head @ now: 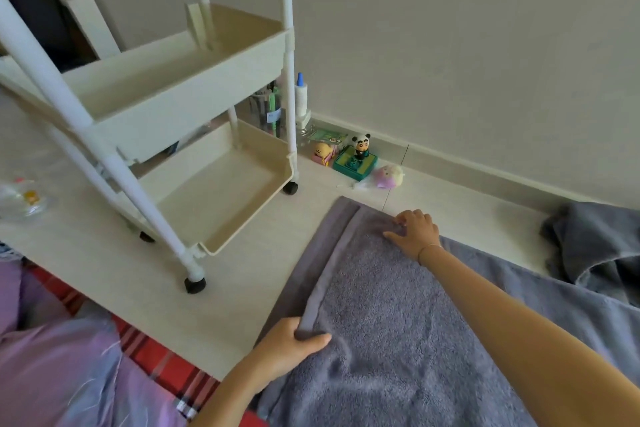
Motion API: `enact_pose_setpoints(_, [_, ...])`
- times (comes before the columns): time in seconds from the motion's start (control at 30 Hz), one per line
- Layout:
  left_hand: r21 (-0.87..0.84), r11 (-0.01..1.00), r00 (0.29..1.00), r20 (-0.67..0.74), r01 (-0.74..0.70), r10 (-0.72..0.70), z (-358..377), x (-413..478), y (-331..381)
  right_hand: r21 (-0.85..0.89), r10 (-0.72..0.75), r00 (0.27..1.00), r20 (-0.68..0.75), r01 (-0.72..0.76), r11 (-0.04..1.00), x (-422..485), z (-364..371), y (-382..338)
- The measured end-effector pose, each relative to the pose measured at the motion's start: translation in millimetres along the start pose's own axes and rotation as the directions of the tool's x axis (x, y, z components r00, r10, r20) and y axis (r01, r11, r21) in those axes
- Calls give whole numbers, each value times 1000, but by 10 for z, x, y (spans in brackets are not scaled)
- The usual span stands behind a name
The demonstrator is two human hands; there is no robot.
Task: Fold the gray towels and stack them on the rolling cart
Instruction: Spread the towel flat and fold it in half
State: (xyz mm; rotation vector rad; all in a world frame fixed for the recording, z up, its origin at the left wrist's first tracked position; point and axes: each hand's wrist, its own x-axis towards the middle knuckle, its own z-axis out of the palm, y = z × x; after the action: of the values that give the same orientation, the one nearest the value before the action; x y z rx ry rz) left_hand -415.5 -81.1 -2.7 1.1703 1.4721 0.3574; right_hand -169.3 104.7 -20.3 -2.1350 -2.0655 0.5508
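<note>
Head view: left hand (291, 347) pinches the folded hem of the gray towel (398, 340), which lies spread on the floor just right of the rolling cart (194, 94). Right hand (415, 232) curls its fingers onto the far corner. Thick, floppy terry, probably light; hems and corners look the best holds. Smooth pale floor tiles (242, 288), toys (360, 156) by the wall, a second gray towel (595, 246) crumpled far right.

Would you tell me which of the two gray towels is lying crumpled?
The far-right towel near the wall, bunched in a heap; the other towel lies spread flat, with the left hand and right hand on it.
</note>
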Motion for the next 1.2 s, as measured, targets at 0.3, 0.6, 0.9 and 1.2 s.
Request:
enact_pose_setpoints(0.3, [-50, 994, 992, -84, -97, 92, 114, -61, 126, 264, -87, 990, -107, 113, 958, -129, -11, 82])
enact_pose_setpoints(0.6, [-324, 936, 986, 49, -135, 160, 350, -520, 781, 581, -143, 896, -419, 386, 717, -468, -966, -34])
enact_pose_setpoints(0.9, [-468, 856, 971, -194, -219, 143, -257, -632, 822, 636, -112, 857, -504, 455, 623, -98, -1151, -749])
enact_pose_setpoints(1.2, [89, 996, 936, -346, -29, 58, -358, 74, -469, 99, -18, 1000, -18, 20, 995, 135, 177, -316])
